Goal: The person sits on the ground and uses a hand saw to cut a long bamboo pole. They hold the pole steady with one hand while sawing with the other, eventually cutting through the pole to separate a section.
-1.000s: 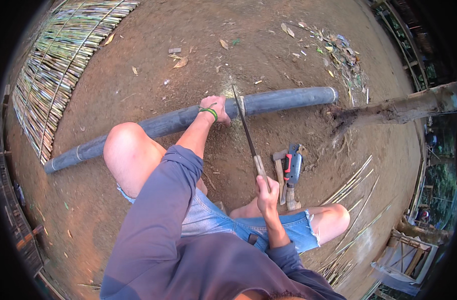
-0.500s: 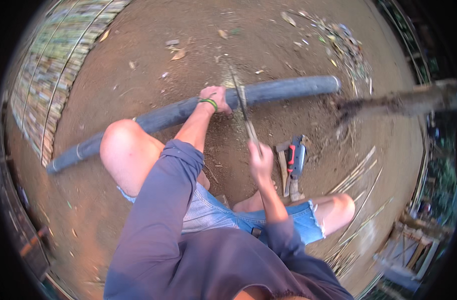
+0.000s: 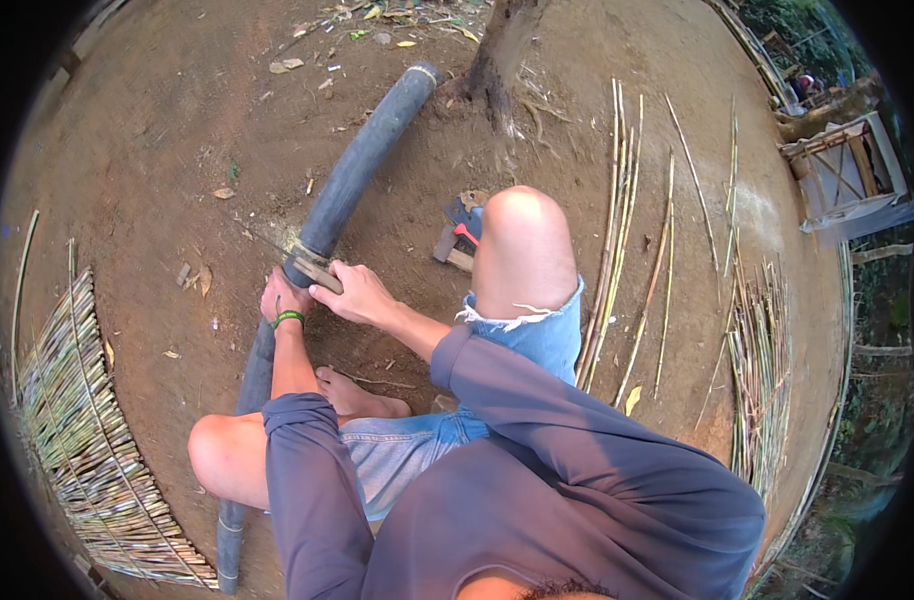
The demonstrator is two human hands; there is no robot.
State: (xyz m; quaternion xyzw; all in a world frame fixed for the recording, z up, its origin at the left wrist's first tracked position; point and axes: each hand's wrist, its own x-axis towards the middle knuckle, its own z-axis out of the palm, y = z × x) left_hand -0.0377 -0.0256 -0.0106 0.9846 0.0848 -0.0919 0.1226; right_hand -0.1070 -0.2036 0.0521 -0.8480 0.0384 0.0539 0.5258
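Observation:
A thick dark grey bamboo-like pole with pale rings lies slantwise on the ground, passing beside my left knee. My left hand is closed over the pole just nearer than a pale cut mark, a green band at the wrist. My right hand grips the wooden handle of a saw at that cut. Its thin blade crosses the pole and sticks out beyond it; the teeth are too small to make out. Pale dust lies around the cut.
Near my right knee lie a hammer and a red-handled tool. A tree trunk stands near the pole's far end. Long thin sticks and a stick bundle lie right; a slatted stick mat lies left.
The view has swung to the right, so the pole appears steeper and farther left. My right hand has come forward close to my left, bringing the saw handle up to the pole.

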